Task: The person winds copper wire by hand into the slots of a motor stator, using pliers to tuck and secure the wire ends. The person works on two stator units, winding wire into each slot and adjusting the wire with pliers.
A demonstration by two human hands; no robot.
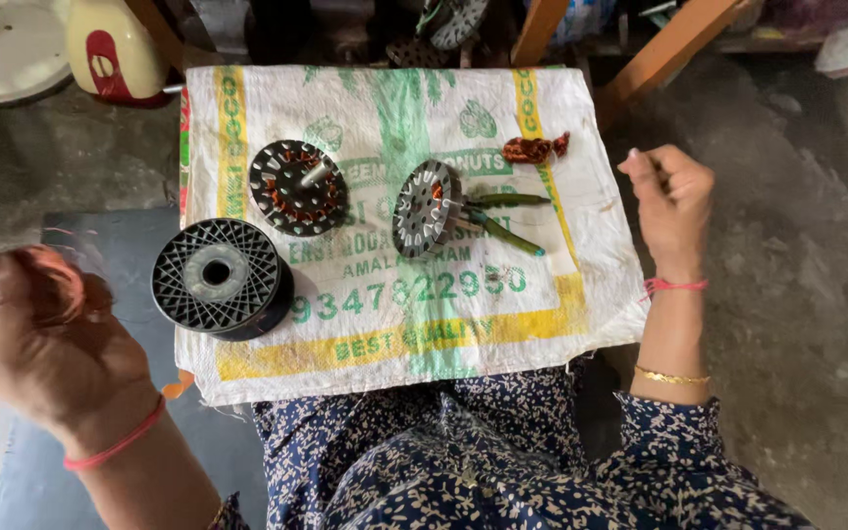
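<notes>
The left hand [36, 334], nearest and blurred, is curled around a small loop of thin copper wire [56, 285]. Beyond it, a black plastic spool [218, 277] stands on end on the white woven sack [385, 334], axis vertical. The right hand [672, 201] is loosely clenched; its contents cannot be told. Farther off lie two round metal stator cores [297, 186].

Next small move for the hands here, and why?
Probably bring the left hand with its loop of copper wire in toward the stator on the woven sack. Both hands are out wide, the right hand seems closed, perhaps pinching a strand too thin to see, and neither touches anything on the sack.
</notes>
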